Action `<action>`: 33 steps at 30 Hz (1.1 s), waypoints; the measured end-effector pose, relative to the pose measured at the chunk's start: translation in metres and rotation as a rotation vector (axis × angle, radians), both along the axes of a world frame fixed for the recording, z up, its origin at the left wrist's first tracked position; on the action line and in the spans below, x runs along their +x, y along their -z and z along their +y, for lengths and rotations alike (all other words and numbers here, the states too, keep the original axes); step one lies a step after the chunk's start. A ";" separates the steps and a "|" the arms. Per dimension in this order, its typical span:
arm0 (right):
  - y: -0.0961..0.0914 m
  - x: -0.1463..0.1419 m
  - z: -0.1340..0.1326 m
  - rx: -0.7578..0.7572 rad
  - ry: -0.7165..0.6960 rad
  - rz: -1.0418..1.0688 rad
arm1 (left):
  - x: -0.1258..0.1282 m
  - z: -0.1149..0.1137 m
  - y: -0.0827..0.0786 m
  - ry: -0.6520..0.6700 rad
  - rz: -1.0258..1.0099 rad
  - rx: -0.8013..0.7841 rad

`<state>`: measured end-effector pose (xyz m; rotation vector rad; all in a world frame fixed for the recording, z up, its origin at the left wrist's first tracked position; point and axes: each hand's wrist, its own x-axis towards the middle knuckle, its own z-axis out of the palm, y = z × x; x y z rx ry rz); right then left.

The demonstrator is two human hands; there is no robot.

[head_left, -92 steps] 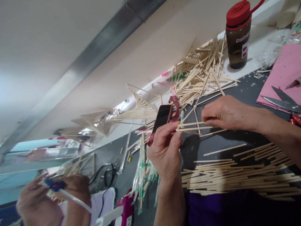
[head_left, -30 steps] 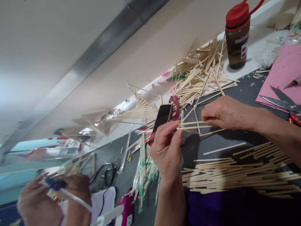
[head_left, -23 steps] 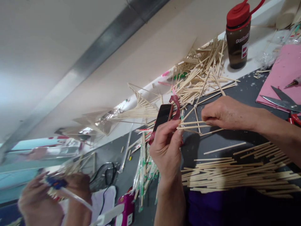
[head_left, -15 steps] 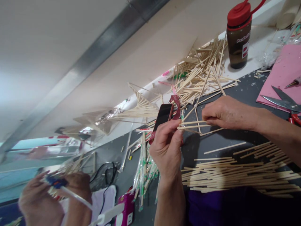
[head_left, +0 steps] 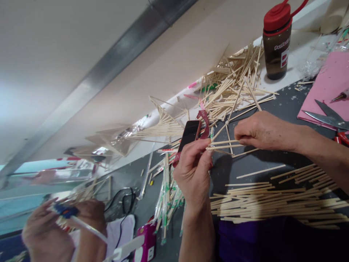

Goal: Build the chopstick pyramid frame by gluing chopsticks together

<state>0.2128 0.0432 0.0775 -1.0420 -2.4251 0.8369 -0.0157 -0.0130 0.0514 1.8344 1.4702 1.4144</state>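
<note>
My left hand (head_left: 194,174) is closed in a pinch on the left ends of two thin wooden sticks (head_left: 222,145) held level above the dark table (head_left: 283,105). My right hand (head_left: 262,130) is closed on the same sticks at their right end. More sticks joined to them run up and down in a small frame (head_left: 228,129) between the hands. A row of loose sticks (head_left: 275,202) lies just below my hands.
A phone (head_left: 188,135) and red strap (head_left: 204,123) stand behind my left hand. A heap of sticks (head_left: 234,83) and a red-capped bottle (head_left: 276,40) sit at the back. Scissors (head_left: 327,118) lie on pink paper (head_left: 331,82). Another person's hands (head_left: 60,227) hold a blue tool at lower left.
Hardly anything differs: both my hands keep their grip on the sticks in the same place. The other person's hands at lower left have shifted slightly.
</note>
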 end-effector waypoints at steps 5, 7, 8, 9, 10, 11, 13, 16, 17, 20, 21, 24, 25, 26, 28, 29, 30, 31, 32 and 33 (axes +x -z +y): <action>0.000 -0.001 0.000 0.011 0.006 -0.009 | 0.000 0.000 0.000 -0.014 0.015 -0.002; 0.000 -0.001 0.000 0.021 0.007 -0.009 | 0.000 0.000 0.000 -0.013 0.016 -0.006; -0.001 -0.001 -0.001 0.022 0.009 -0.013 | 0.000 0.000 0.000 -0.012 0.015 -0.005; -0.001 -0.001 -0.001 0.021 0.011 -0.019 | 0.000 0.000 0.000 -0.011 0.017 -0.002; -0.001 -0.001 -0.001 0.018 0.013 -0.027 | 0.000 0.000 0.000 -0.013 0.021 0.002; -0.002 -0.001 -0.001 0.015 0.015 -0.034 | 0.000 0.001 -0.001 -0.017 0.028 0.006; -0.002 -0.001 -0.002 0.018 0.020 -0.044 | 0.000 0.001 -0.001 -0.026 0.044 0.018; -0.001 -0.001 -0.002 0.035 0.019 -0.043 | -0.001 0.001 -0.002 -0.019 0.048 0.024; 0.000 -0.001 -0.002 0.040 0.018 -0.040 | -0.002 0.001 -0.001 -0.013 0.044 0.019; 0.000 -0.001 -0.002 0.039 0.009 -0.035 | -0.002 0.001 0.000 -0.010 0.020 0.002; 0.000 -0.001 -0.002 0.036 0.008 -0.035 | -0.002 0.001 0.001 -0.013 0.008 -0.002; -0.001 -0.001 -0.002 0.026 0.009 -0.045 | 0.000 0.001 0.003 -0.023 -0.044 -0.009; -0.002 -0.001 -0.002 0.022 0.013 -0.051 | 0.001 0.001 0.003 -0.023 -0.056 -0.012; -0.003 -0.001 -0.002 0.018 0.016 -0.058 | 0.001 0.001 0.003 -0.021 -0.060 -0.015; -0.004 -0.002 -0.002 0.006 0.017 -0.071 | 0.000 0.001 0.003 -0.013 -0.045 -0.017; -0.004 -0.002 -0.002 0.003 0.017 -0.075 | 0.000 0.001 0.002 -0.009 -0.031 -0.015; -0.004 -0.002 -0.002 0.003 0.018 -0.077 | -0.001 0.001 0.002 -0.006 -0.019 -0.011; -0.004 -0.001 -0.002 0.007 0.019 -0.076 | -0.002 0.001 0.002 -0.005 -0.009 -0.005; -0.003 -0.001 -0.002 0.014 0.019 -0.073 | -0.002 0.001 0.002 -0.007 -0.001 0.001; -0.002 -0.001 -0.002 0.024 0.020 -0.066 | -0.003 0.002 0.001 -0.006 0.006 0.005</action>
